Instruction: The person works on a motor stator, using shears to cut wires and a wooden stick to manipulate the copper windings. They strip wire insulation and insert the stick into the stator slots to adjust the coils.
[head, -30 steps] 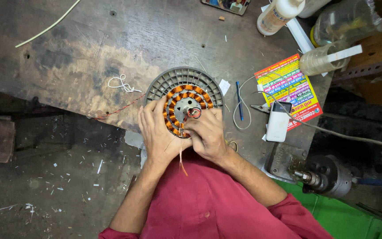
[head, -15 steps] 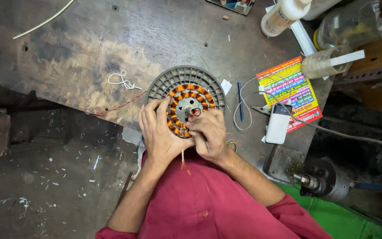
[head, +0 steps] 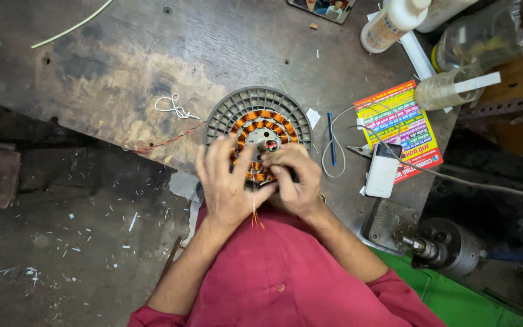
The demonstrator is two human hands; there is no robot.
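A round grey fan motor stator (head: 255, 115) with orange copper coils lies at the near edge of a worn dark workbench (head: 152, 60). My left hand (head: 228, 181) rests on its near left side, fingers spread over the coils. My right hand (head: 295, 178) is curled beside it and pinches thin copper wire at the stator's near edge. Loose wire ends (head: 254, 215) hang down between the two hands over my red shirt.
A red wire (head: 164, 143) and a white wire tangle (head: 174, 108) lie left of the stator. To the right are a blue pen (head: 330, 130), a white power bank (head: 382, 169) on a colourful leaflet (head: 404, 124), bottles (head: 391, 24) and a motor (head: 449, 248).
The view shifted slightly. Both hands stay on the stator's near side; my left fingers have spread further over the coils and my right hand has drawn closer to it.
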